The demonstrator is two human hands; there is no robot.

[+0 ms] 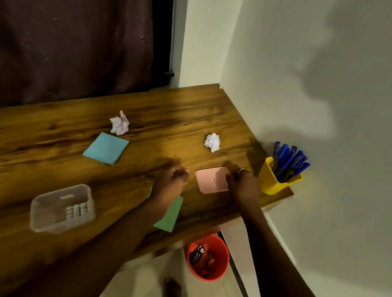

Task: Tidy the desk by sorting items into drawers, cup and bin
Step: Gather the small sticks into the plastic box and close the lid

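Across wooden desk (41,143), tidying under way: yellow pen cup (269,180) at right end, pink box (208,180) near it, right hand (243,187) curled over box's right edge; left hand (172,176) blurred, curled just off left edge, hold impossible to tell. Risks a lopsided lift tilting box, wrist nudging cup over desk edge.

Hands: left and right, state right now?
Left hand: fingers curled, blurred; cannot tell if it holds anything.
Right hand: grips the pink lid at its right edge.
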